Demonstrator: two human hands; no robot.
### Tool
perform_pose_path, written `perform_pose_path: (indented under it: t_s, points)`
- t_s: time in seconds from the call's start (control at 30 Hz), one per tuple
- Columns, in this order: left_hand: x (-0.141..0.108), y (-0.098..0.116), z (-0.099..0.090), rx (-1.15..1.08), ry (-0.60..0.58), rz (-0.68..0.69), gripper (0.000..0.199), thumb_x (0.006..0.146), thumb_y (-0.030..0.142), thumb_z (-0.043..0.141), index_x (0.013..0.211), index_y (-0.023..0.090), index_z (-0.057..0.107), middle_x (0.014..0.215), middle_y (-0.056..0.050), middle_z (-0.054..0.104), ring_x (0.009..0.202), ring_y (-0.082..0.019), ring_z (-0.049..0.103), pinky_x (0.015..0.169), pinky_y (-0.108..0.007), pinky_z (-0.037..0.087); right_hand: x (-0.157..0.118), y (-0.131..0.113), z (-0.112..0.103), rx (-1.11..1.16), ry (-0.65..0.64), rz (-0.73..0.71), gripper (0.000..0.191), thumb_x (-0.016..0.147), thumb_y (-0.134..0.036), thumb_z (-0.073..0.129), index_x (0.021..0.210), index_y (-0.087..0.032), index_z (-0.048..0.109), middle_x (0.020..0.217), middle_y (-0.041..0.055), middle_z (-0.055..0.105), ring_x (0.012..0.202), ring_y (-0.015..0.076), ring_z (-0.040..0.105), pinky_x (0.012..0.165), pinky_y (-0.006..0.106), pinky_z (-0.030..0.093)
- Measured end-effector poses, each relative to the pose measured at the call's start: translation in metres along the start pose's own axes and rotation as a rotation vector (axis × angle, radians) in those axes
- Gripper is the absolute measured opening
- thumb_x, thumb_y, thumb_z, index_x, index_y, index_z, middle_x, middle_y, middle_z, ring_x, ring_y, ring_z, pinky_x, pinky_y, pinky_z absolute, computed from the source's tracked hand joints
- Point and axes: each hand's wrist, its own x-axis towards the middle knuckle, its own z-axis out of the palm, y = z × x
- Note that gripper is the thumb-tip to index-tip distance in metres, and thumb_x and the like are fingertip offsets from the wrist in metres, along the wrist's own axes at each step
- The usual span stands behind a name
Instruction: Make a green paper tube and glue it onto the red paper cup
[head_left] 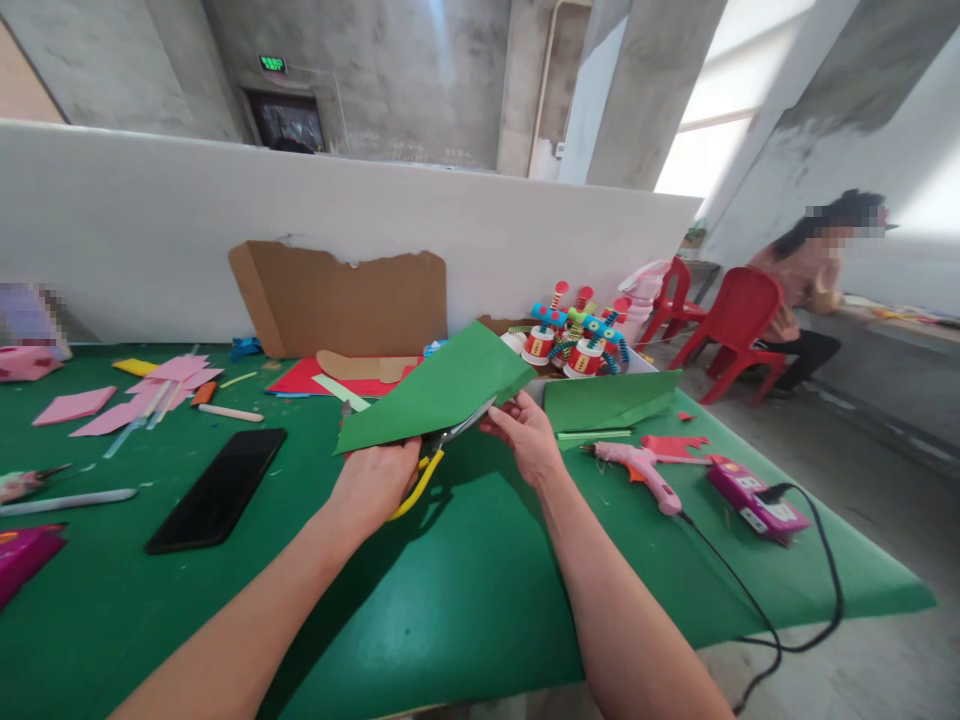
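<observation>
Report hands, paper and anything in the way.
Left hand gripping scissors. Right hand pinching paper. Paper raised, scissors at near edge. Phone left, glue gun right, neither blocking.

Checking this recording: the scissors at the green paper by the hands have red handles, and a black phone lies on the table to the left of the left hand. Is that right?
Not quite: the head view shows that the scissors at the green paper have yellow handles, not red. The black phone does lie to the left of the left hand.
</observation>
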Motion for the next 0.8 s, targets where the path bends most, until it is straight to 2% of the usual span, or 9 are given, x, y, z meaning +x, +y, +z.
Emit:
perform_pose_path:
  t_s: [0.2, 0.5, 0.63, 0.8]
  points:
    - [0.0011, -0.0002, -0.0002, 0.021, 0.029, 0.02, 0.035, 0.089, 0.019, 0.044, 0.119, 0.011, 0.058, 0.11, -0.02, 0.068, 0.101, -0.032, 0.066, 0.09, -0.049, 0.051, 0.0019, -0.0056, -0.0048, -0.002, 0.038, -0.034, 0.032, 0.06, -0.029, 0.08, 0.086, -0.023, 0.062, 0.083, -0.0034, 0.069, 0.07, 0.01, 0.063, 0.065, 0.022, 0.056]
    - [0.0004, -0.0005, 0.0009, -0.056, -0.034, 0.001, 0.035, 0.087, 0.019, 0.047, 0.119, 0.013, 0.056, 0.104, -0.018, 0.07, 0.096, -0.03, 0.068, 0.088, -0.047, 0.053, 0.0041, 0.0007, -0.0077, -0.067, 0.004, -0.041, 0.037, 0.06, -0.034, 0.08, 0.09, -0.023, 0.061, 0.075, -0.003, 0.07, 0.069, 0.0137, 0.066, 0.071, 0.03, 0.058]
    - [0.0001, 0.0, 0.0023, -0.068, -0.015, 0.003, 0.037, 0.086, 0.019, 0.048, 0.123, 0.015, 0.054, 0.106, -0.017, 0.069, 0.097, -0.03, 0.068, 0.09, -0.049, 0.051, 0.0035, 0.0012, -0.0075, -0.082, -0.008, -0.016, 0.039, 0.059, -0.033, 0.081, 0.091, -0.023, 0.062, 0.067, -0.0041, 0.067, 0.065, 0.0141, 0.065, 0.072, 0.032, 0.058]
    - [-0.0001, 0.0022, 0.001, -0.053, 0.025, 0.001, 0.037, 0.086, 0.022, 0.048, 0.122, 0.016, 0.056, 0.118, -0.02, 0.065, 0.108, -0.035, 0.063, 0.094, -0.054, 0.048, 0.0022, 0.0009, -0.0068, -0.082, -0.018, -0.017, 0.037, 0.059, -0.032, 0.081, 0.09, -0.023, 0.062, 0.069, -0.0039, 0.068, 0.066, 0.0142, 0.065, 0.071, 0.032, 0.058]
